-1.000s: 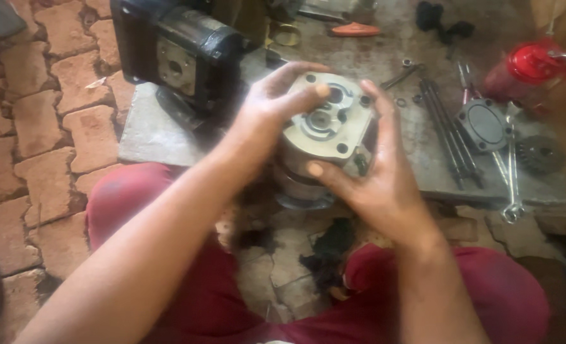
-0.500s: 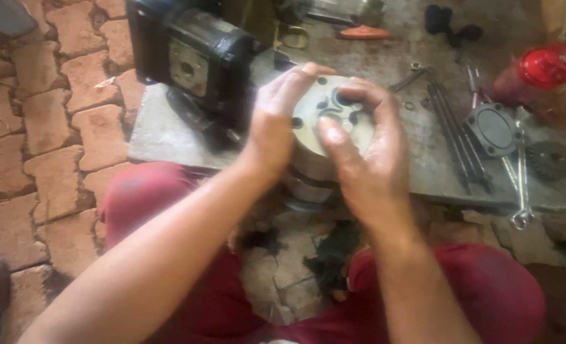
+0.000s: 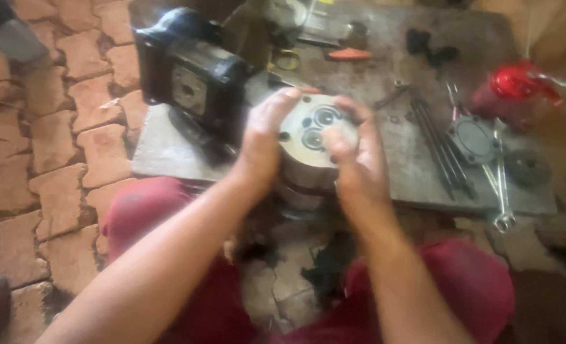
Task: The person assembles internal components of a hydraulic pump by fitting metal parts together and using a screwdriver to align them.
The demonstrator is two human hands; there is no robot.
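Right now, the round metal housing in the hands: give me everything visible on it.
The metal housing is a pale grey, cast-looking cylinder block. Its flat round end face tilts up toward the camera, showing two round bores side by side and a few small dark holes near the rim. It sits at the near edge of the stone slab. The left hand cups its left side; the right hand wraps the right, thumb on the face.

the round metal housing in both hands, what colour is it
Pale silvery grey metal housing, with two darker round bores in its face; it shows in the head view.
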